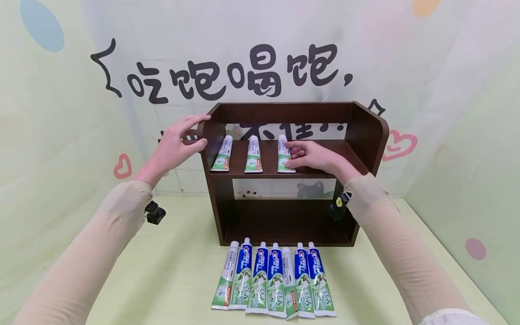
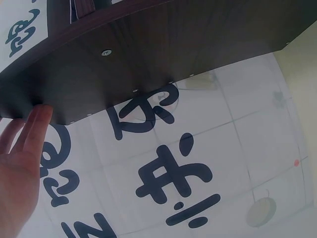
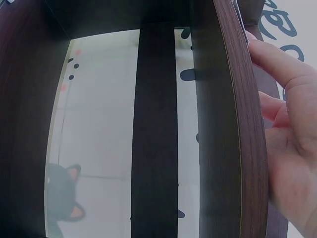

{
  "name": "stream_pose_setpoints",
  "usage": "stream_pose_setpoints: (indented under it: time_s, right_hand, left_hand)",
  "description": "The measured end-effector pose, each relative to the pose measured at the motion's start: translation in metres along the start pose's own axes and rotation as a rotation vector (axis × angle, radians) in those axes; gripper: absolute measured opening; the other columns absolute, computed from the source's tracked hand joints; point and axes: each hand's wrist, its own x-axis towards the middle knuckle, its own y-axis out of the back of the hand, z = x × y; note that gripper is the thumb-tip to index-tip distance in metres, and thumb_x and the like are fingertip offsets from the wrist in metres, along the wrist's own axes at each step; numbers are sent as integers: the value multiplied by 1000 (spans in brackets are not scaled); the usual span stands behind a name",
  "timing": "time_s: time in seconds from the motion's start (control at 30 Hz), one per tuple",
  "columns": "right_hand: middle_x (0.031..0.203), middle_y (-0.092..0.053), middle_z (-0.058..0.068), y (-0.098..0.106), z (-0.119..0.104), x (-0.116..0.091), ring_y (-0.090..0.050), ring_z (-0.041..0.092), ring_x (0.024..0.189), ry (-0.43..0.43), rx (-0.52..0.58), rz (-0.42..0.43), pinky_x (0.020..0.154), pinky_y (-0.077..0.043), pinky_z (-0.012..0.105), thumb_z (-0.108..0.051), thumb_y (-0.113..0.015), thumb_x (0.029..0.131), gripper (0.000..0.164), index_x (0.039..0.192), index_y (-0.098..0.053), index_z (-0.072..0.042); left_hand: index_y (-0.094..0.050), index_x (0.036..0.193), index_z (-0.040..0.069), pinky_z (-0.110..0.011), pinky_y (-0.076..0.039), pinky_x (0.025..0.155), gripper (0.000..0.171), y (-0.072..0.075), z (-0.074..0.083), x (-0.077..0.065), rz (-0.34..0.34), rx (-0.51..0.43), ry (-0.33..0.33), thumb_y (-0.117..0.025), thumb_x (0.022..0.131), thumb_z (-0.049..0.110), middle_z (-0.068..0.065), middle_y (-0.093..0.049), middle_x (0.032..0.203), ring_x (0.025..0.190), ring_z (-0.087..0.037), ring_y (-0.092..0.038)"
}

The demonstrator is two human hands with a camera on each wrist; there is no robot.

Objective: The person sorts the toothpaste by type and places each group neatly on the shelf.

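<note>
A dark brown two-level wooden shelf (image 1: 284,176) stands on the table. On its upper board lie three white-and-green toothpaste tubes, caps toward the back: a left one (image 1: 222,154), a middle one (image 1: 253,155) and a right one (image 1: 283,151). My right hand (image 1: 313,155) holds the right tube along its right edge, thumb near the bottom end, index finger near the cap; in the right wrist view the shelf edge hides most of this tube. With outstretched fingers, my left hand (image 1: 174,140) touches the shelf's left side panel (image 2: 148,54).
In front of the shelf, a row of toothpaste tubes lies on the table (image 1: 170,271): several blue-and-green ones (image 1: 277,280) and two white-and-green ones, one at the left end (image 1: 225,275), another (image 1: 289,280) among the blue. A printed wall cloth (image 1: 260,45) hangs behind.
</note>
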Motion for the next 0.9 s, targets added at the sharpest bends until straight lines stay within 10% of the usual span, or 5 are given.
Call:
stream_pose_setpoints:
  time_s: [0.9]
  right_hand:
    - [137,-55,15,0,-7,-9,-55,29,120,16,-96,101,112,-42,46,-28,-70,91,65,148,-44,-10]
  left_hand:
    - [-53,143,26,-8,-51,85,54,0,0,0,0,9,-7,-64,92,13,0,-52,145,110,-25,-67]
